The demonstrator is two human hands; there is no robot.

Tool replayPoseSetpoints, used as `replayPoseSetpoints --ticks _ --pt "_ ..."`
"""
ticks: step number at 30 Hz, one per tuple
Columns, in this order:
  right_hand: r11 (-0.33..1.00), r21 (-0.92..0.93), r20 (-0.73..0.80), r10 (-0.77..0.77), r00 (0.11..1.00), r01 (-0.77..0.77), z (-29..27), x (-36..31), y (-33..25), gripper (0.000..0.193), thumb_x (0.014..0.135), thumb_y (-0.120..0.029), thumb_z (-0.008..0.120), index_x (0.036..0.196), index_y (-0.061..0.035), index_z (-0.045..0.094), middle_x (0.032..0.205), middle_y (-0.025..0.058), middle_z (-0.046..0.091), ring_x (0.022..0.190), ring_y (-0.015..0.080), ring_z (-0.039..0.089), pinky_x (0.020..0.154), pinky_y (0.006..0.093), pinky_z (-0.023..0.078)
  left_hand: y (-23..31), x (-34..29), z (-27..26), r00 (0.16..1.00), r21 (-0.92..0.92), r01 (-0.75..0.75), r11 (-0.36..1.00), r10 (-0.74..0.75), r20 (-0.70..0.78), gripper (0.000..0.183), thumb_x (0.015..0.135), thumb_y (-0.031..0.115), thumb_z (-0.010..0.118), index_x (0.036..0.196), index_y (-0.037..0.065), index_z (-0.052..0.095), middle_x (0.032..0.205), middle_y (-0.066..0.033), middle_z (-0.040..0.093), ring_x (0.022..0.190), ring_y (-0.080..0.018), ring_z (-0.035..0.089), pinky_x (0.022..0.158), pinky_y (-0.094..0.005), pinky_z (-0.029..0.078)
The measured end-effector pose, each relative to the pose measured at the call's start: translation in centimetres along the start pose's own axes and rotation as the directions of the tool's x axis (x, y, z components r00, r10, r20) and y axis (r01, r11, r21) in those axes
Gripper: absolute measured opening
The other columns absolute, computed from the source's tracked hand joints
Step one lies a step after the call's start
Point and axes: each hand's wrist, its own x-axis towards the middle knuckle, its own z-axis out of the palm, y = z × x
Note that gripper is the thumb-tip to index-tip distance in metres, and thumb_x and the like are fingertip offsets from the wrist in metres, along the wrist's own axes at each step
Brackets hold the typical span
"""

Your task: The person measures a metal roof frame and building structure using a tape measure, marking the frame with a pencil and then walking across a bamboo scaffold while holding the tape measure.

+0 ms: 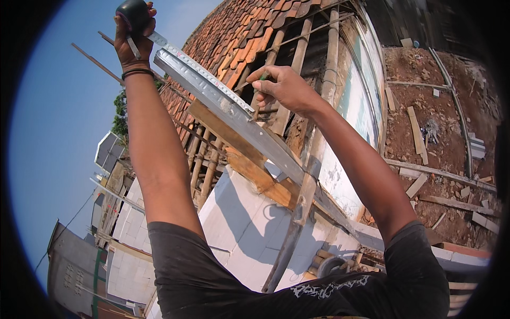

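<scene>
My left hand (139, 45), raised at the upper left, is closed around a dark tape measure (133, 15). Its pale blade (196, 68) is drawn out along a silvery metal channel (212, 98), and the blade's end rests on the metal near the middle. Just right of that end, my right hand (284, 90) pinches a slim pencil-like stick with a bit of green showing; the fingers partly hide it. The channel slopes down to the right, over wooden planks (265, 175) and across a bamboo pole (307, 191).
A clay-tile roof (236, 45) with exposed bamboo rafters (295, 64) stands behind the channel. Below is a pale block wall (244, 212) in sun and shadow. To the right, far down, lies brown ground (409, 117) strewn with planks and rubble.
</scene>
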Motion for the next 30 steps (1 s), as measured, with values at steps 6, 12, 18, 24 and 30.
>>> replayPoseSetpoints --ticks 6,12,18,24,30 --pt "0.946 -0.032 -0.024 -0.322 0.946 0.321 2.0 0.3 -3.2 0.021 0.086 -0.016 0.057 0.098 0.0016 0.059 0.072 0.0037 0.059 0.067 0.0096 0.054 0.066 0.0251 0.047 -0.3 -0.5 0.2 1.000 -0.026 0.017 1.000 -0.017 -0.010 0.058 0.087 0.036 0.055 0.125 -0.005 0.039 0.114 -0.0284 0.047 0.097 -0.0333 0.053 0.067 -0.0314 0.049" --pt "0.915 -0.009 -0.066 -0.404 0.912 0.404 4.0 2.3 -4.9 0.020 0.086 -0.015 0.058 0.097 0.0018 0.059 0.085 0.0076 0.059 0.070 0.0117 0.058 0.067 0.0258 0.048 -0.5 -0.6 0.4 0.998 -0.047 0.036 0.998 -0.034 0.043 0.059 0.088 0.035 0.054 0.127 -0.005 0.037 0.113 -0.0274 0.048 0.095 -0.0340 0.054 0.071 -0.0313 0.051" --pt "0.901 0.107 -0.176 -0.399 0.900 0.421 3.6 4.1 -3.8 0.021 0.088 -0.018 0.056 0.098 -0.0008 0.060 0.078 0.0035 0.060 0.069 0.0089 0.057 0.063 0.0230 0.048 -0.2 -1.0 0.8 1.000 -0.007 0.017 1.000 -0.017 0.005 0.060 0.088 0.033 0.054 0.129 -0.005 0.034 0.113 -0.0292 0.046 0.095 -0.0337 0.054 0.072 -0.0311 0.050" --pt "0.936 0.122 -0.198 -0.304 0.932 0.331 2.7 3.6 -2.3 0.019 0.089 -0.017 0.054 0.097 -0.0004 0.059 0.075 0.0032 0.059 0.067 0.0083 0.057 0.060 0.0240 0.048 0.1 -0.8 1.3 0.999 -0.007 0.040 0.999 -0.040 -0.002 0.060 0.089 0.032 0.053 0.130 -0.006 0.032 0.114 -0.0298 0.046 0.098 -0.0336 0.052 0.061 -0.0278 0.046" --pt "0.948 0.099 -0.158 -0.286 0.945 0.303 2.0 3.1 -0.9 0.023 0.089 -0.019 0.056 0.100 0.0006 0.059 0.080 0.0056 0.061 0.073 0.0099 0.060 0.070 0.0235 0.051 0.3 -0.6 1.0 0.996 -0.043 0.079 0.996 -0.077 0.047 0.056 0.087 0.036 0.054 0.121 -0.006 0.042 0.113 -0.0316 0.049 0.097 -0.0358 0.056 0.064 -0.0301 0.049"
